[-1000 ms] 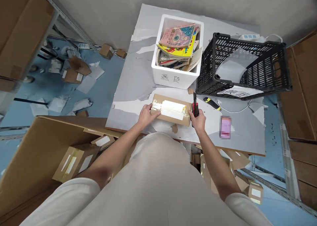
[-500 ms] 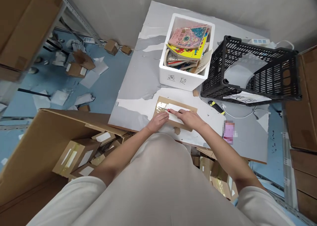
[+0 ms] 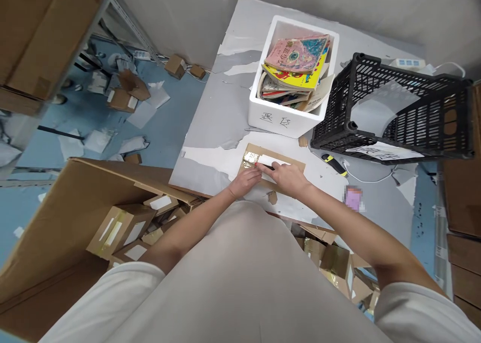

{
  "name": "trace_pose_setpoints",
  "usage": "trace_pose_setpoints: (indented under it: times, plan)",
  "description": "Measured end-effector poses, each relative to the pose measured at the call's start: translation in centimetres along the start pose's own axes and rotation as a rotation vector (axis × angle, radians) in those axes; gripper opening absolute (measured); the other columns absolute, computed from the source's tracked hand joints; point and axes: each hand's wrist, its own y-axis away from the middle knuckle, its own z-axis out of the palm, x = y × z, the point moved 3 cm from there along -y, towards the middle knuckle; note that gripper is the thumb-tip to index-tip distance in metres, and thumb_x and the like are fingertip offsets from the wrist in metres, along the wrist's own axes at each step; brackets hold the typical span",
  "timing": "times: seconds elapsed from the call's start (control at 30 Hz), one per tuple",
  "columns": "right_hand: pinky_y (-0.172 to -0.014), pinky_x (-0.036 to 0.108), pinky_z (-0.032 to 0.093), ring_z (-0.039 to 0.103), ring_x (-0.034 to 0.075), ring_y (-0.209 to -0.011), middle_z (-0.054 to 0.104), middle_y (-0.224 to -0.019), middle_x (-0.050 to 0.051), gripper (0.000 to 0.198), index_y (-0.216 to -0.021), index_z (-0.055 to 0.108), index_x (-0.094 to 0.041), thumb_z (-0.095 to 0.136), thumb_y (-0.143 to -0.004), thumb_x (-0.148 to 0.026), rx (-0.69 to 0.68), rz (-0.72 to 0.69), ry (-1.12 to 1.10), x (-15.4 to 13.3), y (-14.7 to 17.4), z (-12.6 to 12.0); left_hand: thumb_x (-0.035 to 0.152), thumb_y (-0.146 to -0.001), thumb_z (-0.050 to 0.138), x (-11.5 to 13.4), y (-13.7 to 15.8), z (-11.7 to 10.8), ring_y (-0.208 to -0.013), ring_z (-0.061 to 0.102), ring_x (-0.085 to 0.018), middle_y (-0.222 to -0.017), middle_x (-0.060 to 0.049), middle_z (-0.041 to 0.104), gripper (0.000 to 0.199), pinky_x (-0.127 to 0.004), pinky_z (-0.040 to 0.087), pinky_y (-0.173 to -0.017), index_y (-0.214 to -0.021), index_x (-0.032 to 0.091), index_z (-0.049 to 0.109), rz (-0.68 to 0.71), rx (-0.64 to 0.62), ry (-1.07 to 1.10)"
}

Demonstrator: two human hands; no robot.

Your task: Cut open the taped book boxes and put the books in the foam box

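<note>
A flat cardboard box (image 3: 300, 165) with shiny tape at its left end and a white label lies at the table's front. My left hand (image 3: 245, 181) grips its near left edge, fingers close together. In my right hand (image 3: 290, 177), above the label, is a slim black tool (image 3: 267, 166) with a small red part near the left fingertips; its exact kind cannot be made out. The index finger stretches along it. A yellow-and-black utility knife (image 3: 334, 165) lies to the right, apart from both hands.
Behind the cardboard box stands a white foam box (image 3: 276, 117) of books (image 3: 296, 54). A black plastic crate (image 3: 432, 117) is at the right, with a white cable (image 3: 370, 180) before it. Below left, a large carton (image 3: 48, 222) holds small parcels (image 3: 122, 227). Paper litters the floor.
My view has shifted, so the table things appear slightly farther right. The slim tool has drawn nearer to my left fingertips, and its thin tip is now hidden. The cardboard box stays in place.
</note>
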Motion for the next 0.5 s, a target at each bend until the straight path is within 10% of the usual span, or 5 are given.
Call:
trace_pose_setpoints:
  times: [0.2,0.5]
  plan:
    - [-0.060,0.028,0.041,0.068,0.023,-0.078,0.061,-0.108,0.015,0.066,-0.150,0.012,-0.035,0.031,-0.092,-0.012,-0.088,0.026,0.022,2.1,2.9,2.0,0.025,-0.094,0.045,0.7,0.0,-0.5,-0.111,0.061,-0.019,-0.106,-0.010,0.069,0.020,-0.046,0.051,-0.100,-0.100,0.017,0.063,0.047,0.021,-0.093]
    - [-0.052,0.024,0.036,0.064,0.017,-0.064,0.063,-0.092,0.006,0.085,-0.148,0.016,-0.044,0.037,-0.079,0.003,-0.122,0.284,-0.028,7.7,15.8,7.7,0.027,-0.094,0.044,0.8,-1.0,-0.3,-0.108,0.062,-0.019,-0.106,-0.011,0.069,0.022,-0.045,0.049,-0.100,-0.097,0.018,0.064,-0.030,-0.059,-0.141]
